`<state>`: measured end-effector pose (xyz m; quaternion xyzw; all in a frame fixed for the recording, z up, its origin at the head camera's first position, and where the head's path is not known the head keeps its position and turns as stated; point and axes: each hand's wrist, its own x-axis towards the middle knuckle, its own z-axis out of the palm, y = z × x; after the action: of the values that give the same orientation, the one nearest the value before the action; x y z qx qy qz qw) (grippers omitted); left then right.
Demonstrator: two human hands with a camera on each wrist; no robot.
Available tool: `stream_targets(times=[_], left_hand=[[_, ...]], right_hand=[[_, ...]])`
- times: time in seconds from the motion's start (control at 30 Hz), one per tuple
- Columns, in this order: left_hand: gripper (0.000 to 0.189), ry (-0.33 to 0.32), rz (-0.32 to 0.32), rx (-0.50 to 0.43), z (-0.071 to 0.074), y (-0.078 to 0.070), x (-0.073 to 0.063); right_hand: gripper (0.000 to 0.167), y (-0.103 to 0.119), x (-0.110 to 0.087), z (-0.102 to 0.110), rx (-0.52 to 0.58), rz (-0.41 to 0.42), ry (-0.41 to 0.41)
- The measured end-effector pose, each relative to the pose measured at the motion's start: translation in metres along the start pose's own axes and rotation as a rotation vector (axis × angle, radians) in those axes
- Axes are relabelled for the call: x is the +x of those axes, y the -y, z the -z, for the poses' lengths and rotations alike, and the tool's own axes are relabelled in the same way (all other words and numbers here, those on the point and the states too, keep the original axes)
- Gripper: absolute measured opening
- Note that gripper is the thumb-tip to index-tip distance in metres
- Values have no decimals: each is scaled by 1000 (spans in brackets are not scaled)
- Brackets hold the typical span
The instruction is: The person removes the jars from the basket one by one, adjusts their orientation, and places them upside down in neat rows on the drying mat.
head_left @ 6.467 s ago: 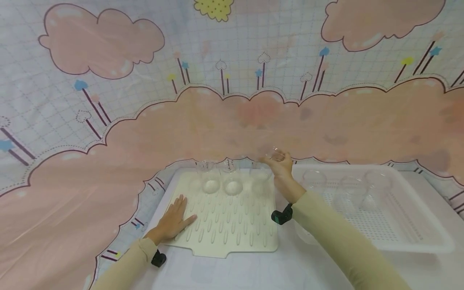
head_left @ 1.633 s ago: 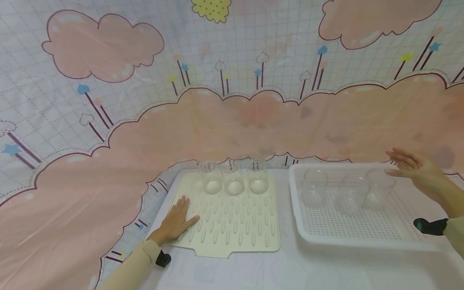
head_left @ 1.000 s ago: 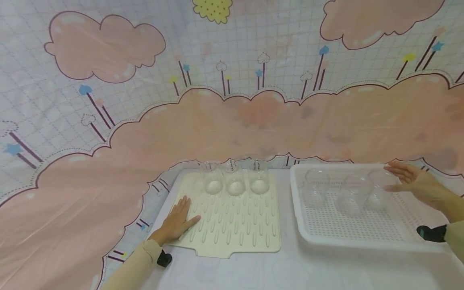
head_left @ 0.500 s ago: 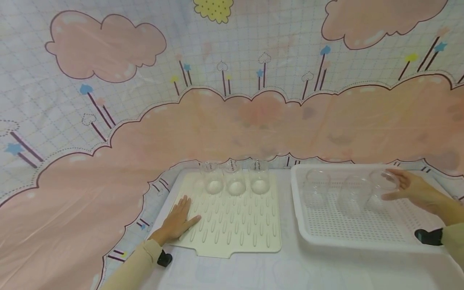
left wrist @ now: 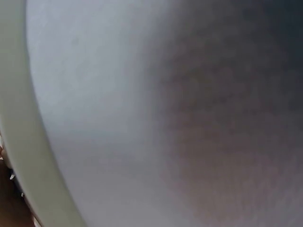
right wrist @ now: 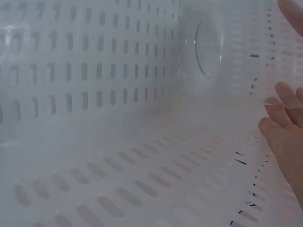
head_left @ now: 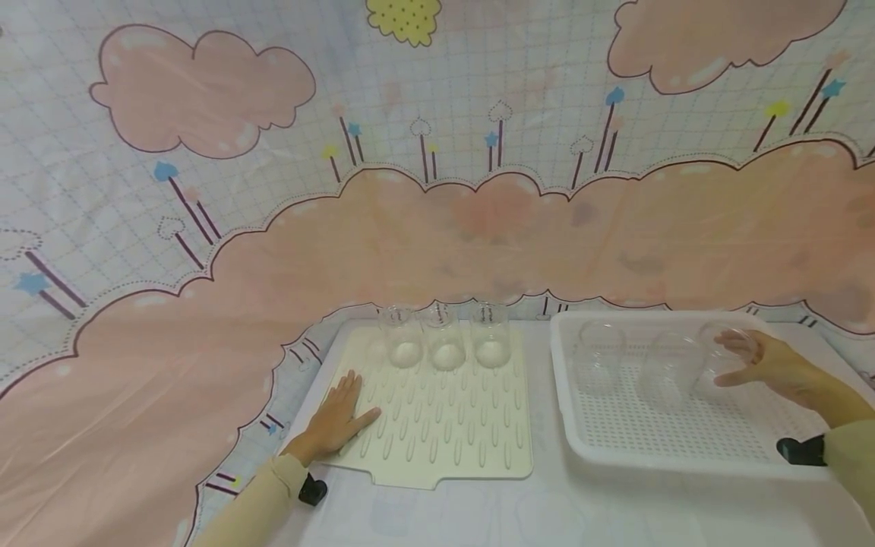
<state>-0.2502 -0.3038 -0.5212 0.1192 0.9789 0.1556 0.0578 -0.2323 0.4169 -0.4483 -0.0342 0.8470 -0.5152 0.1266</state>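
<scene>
Flat on the left side of the cream ridged draining board [head_left: 444, 463], my left hand [head_left: 333, 418] rests with fingers spread. Three clear cups stand along the board's back: a left cup [head_left: 405, 349], a middle cup [head_left: 446, 352] and a right cup [head_left: 492, 349]. Inside the white perforated basket [head_left: 567, 437], my right hand [head_left: 775, 365] curls round the rightmost clear cup [head_left: 714, 334], fingers behind it and thumb in front. In the right wrist view, fingertips [right wrist: 272, 106] lie at the cup's side. The left wrist view shows mostly blurred white cloth and the board's edge [left wrist: 31, 142].
Two more clear cups stand in the basket, one at the left [head_left: 600, 357] and one in the middle [head_left: 670, 372], close beside the held cup. A patterned cloth backdrop [head_left: 424, 243] rises behind the white-covered table [head_left: 547, 509].
Earlier, my right hand was at the board's third cup; it then moved right to the basket and lowered round the rightmost cup there. My left hand has stayed on the board.
</scene>
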Motion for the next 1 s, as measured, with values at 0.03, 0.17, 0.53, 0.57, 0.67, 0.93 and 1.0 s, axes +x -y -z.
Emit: stream_targets(times=[0.03,0.17,0.53,0.57,0.67,0.93,1.0], left_hand=[[96,-1,0,-1,0,0,0],[97,-2,0,2,-2,0,2],[97,-4,-7,3,-3,1,0],[97,-4,-6,4,-2,0,-1],[97,2,-6,5,-2,0,-1],[97,13,-3,0,-1,-1,-2],[97,8,-6,3,-2,-1,-2]], right_hand=[[106,0,0,0,-2,3,2],[99,-3,0,-1,12,18,3],[101,-5,2,-5,-49,-27,12],[100,-5,2,-6,-47,-28,13],[100,-4,3,-6,-52,-40,9],[99,-2,0,-4,-107,-73,-17],[99,-1,-1,-3,-130,-69,-29]])
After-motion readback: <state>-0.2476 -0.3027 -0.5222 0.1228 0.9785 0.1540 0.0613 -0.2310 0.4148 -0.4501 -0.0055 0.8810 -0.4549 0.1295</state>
